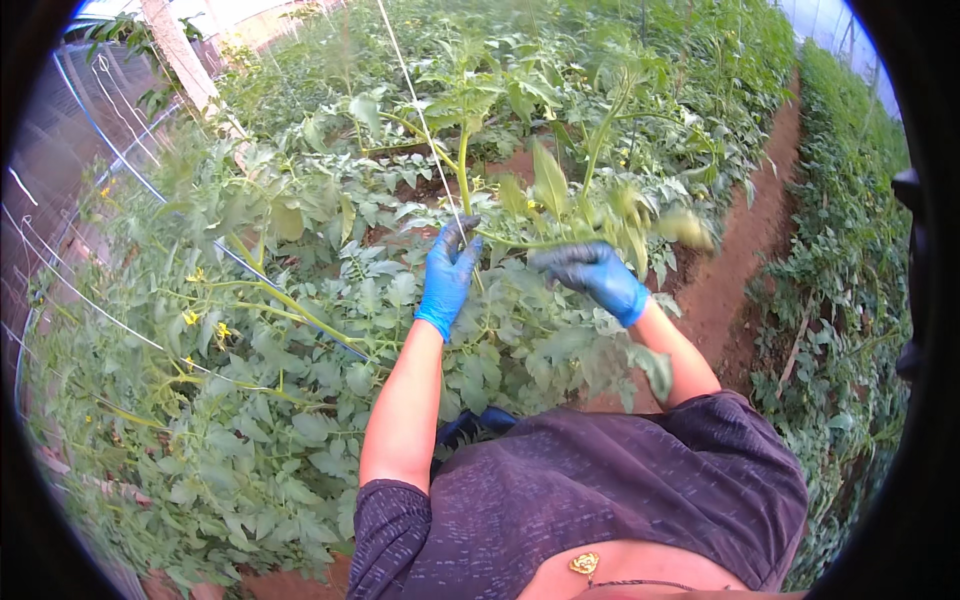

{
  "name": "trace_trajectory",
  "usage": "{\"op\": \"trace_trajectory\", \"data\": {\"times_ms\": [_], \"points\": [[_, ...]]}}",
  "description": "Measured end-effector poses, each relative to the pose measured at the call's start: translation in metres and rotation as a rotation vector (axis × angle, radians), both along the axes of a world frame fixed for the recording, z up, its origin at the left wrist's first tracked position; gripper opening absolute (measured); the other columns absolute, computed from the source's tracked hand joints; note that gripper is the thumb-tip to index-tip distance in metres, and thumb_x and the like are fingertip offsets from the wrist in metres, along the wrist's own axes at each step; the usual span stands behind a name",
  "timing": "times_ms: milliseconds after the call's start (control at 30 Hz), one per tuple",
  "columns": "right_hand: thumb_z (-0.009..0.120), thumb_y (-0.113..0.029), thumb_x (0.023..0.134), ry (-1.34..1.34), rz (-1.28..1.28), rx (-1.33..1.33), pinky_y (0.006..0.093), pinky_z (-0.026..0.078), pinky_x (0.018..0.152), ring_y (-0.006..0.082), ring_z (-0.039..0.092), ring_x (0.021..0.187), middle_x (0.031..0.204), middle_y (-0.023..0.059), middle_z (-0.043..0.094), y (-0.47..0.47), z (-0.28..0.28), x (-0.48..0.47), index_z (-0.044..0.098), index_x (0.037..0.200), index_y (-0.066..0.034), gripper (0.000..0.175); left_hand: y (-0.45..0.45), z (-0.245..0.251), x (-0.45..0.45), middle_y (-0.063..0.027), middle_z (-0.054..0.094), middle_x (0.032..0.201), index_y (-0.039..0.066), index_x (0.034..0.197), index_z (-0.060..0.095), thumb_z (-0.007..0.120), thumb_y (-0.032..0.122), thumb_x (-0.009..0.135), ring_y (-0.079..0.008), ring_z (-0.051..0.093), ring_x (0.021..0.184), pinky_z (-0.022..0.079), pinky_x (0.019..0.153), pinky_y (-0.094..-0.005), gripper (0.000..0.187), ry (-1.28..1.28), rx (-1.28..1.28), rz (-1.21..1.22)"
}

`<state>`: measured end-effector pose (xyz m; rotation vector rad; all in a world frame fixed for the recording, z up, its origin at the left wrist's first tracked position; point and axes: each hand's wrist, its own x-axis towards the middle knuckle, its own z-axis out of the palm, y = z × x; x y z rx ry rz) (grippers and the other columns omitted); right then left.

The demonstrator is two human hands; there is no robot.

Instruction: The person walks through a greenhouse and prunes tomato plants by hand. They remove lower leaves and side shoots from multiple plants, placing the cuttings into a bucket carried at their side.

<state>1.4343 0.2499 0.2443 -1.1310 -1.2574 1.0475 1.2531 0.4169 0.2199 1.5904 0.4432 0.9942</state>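
A tomato plant's green main stem (463,169) rises in front of me, with a white string (415,94) running up beside it. My left hand (448,274), in a blue glove darkened at the fingertips, closes its thumb and fingers around the stem and string. To its right, my right hand (589,274), gloved alike, is blurred; its fingers lie at a leafy side branch (517,242) that leaves the stem near my left hand. Whether they grip that branch is unclear. Leaves above and right of the right hand are blurred too.
Dense tomato plants (247,450) with yellow flowers surround me at left and ahead. A bare soil path (739,262) runs up the right side, beside another plant row (847,247). Several strings cross the left side, and a pale post (180,56) leans at upper left.
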Motion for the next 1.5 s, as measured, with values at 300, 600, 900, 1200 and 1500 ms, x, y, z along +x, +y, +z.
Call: {"op": "trace_trajectory", "data": {"times_ms": [300,600,900,1200,1500], "points": [[0.055,-0.020,0.092,0.335,-0.181,0.061,0.0277,0.051,0.079,0.0134,0.059,0.083,0.109,0.0043,0.060,0.064,0.010,0.037,0.058,0.119,-0.0034,0.031,-0.005,-0.005,-0.001,-0.0045,0.060,0.103,0.003,0.112,0.054,0.067,0.003,0.085,-0.0097,0.058,0.092,0.050,0.084,-0.0251,0.030,-0.077,-0.140,0.101],[0.072,-0.024,0.081,-0.133,0.099,0.279,0.0286,0.047,0.086,0.0139,0.061,0.094,0.104,0.0061,0.068,0.120,0.098,-0.034,0.067,0.106,0.0015,0.036,-0.011,0.004,-0.015,-0.0030,0.065,0.093,0.002,0.104,0.061,0.072,0.006,0.081,-0.0086,0.060,0.084,0.049,0.076,-0.0231,0.026,0.025,-0.168,0.093],[0.065,-0.023,0.088,0.233,-0.546,0.588,0.0242,0.048,0.074,0.0107,0.061,0.081,0.088,0.0028,0.067,0.124,0.013,-0.050,0.068,0.098,-0.0033,0.022,-0.004,-0.018,-0.013,-0.0048,0.062,0.099,0.001,0.108,0.058,0.068,0.008,0.085,-0.0116,0.058,0.090,0.048,0.079,-0.0265,0.025,0.023,-0.026,0.169],[0.063,-0.012,0.073,-1.259,0.033,0.566,0.0446,0.050,0.068,0.0413,0.061,0.077,0.077,0.0220,0.062,0.097,0.121,-0.091,0.063,0.092,-0.0008,0.022,0.017,-0.087,-0.017,-0.0059,0.062,0.097,0.004,0.113,0.057,0.064,0.014,0.087,-0.0147,0.058,0.089,0.050,0.079,-0.0314,0.029,-0.382,-0.571,-0.190],[0.069,-0.023,0.077,-0.617,-0.199,0.506,0.0397,0.051,0.064,0.0337,0.064,0.073,0.083,0.0185,0.065,0.107,0.116,-0.081,0.056,0.102,-0.0029,0.035,0.033,-0.031,-0.022,-0.0079,0.066,0.083,0.002,0.105,0.063,0.057,0.030,0.094,-0.0156,0.060,0.068,0.049,0.068,-0.0299,0.030,-0.196,-0.379,0.174]]}}
